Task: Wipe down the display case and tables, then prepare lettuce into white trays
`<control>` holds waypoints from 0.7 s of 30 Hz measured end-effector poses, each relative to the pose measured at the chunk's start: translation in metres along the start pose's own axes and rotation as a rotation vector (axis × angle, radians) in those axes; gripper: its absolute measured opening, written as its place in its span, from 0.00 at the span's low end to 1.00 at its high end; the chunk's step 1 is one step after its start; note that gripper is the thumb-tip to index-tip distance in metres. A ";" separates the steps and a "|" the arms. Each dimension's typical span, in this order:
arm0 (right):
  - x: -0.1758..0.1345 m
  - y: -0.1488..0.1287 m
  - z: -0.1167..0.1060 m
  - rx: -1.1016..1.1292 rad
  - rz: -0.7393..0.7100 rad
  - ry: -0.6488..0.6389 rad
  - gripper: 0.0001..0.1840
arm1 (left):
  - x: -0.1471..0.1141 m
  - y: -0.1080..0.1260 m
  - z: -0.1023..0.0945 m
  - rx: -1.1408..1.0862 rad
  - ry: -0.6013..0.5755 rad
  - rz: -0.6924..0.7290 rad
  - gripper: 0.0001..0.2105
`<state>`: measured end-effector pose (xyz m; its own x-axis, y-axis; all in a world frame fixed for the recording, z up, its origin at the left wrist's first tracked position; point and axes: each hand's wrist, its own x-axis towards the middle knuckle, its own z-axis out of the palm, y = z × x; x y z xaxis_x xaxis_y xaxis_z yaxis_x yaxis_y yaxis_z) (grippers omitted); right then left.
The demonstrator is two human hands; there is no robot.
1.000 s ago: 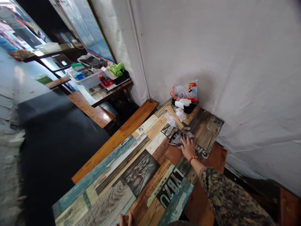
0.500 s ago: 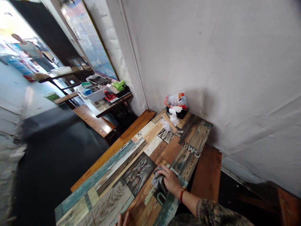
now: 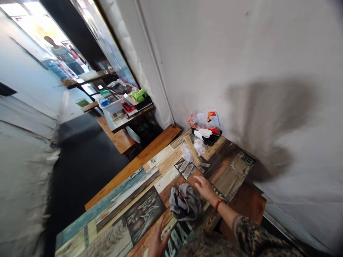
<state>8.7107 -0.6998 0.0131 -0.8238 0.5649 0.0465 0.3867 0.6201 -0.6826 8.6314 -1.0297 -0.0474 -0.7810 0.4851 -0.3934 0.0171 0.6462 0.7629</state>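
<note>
A crumpled grey cloth [image 3: 184, 203] lies on the patterned wood-look table [image 3: 144, 233]. Just beyond it my right hand [image 3: 205, 189], with a red bracelet at the wrist, stretches its fingers toward the far end, holding nothing. My left hand [image 3: 157, 241] is low in the picture beside the cloth; its fingers are apart and it grips nothing. Ahead of my right hand lie small flat packets [image 3: 187, 169], a bundle of thin wooden sticks [image 3: 192, 150] and crumpled clear plastic [image 3: 199, 146]. Behind them, against the wall, stands a black holder [image 3: 211, 138] with a red-and-white plastic packet [image 3: 213, 121].
Wooden benches [image 3: 128, 180] run along both long sides of the table. A white wall [image 3: 254, 53] closes the far end. Another table, to the left, carries a plastic bin [image 3: 111, 106] and a green cloth [image 3: 139, 95]. Someone [image 3: 64, 53] stands near the bright doorway.
My right hand has let go of the cloth and moved forward, toward the packets. The cloth now lies looser on the table. My left hand has come further into view, closer to the cloth.
</note>
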 end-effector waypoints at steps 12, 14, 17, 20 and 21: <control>0.158 0.057 -0.005 -0.158 0.148 0.088 0.34 | 0.052 0.094 0.046 0.082 -0.127 0.003 0.29; 0.157 0.062 -0.005 -0.183 0.137 0.056 0.33 | 0.051 0.099 0.044 0.116 -0.135 -0.015 0.29; 0.151 0.074 -0.015 -0.224 0.105 -0.016 0.31 | 0.044 0.112 0.048 0.166 -0.167 -0.008 0.31; 0.147 0.085 -0.024 -0.262 0.068 -0.089 0.32 | 0.040 0.121 0.061 0.270 -0.143 -0.004 0.41; 0.145 0.086 -0.026 -0.275 0.059 -0.094 0.33 | 0.040 0.122 0.065 0.296 -0.132 -0.010 0.45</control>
<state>8.6352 -0.5506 -0.0196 -0.8262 0.5598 -0.0636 0.5225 0.7192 -0.4579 8.6427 -0.8930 -0.0035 -0.6949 0.5376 -0.4776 0.2061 0.7852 0.5840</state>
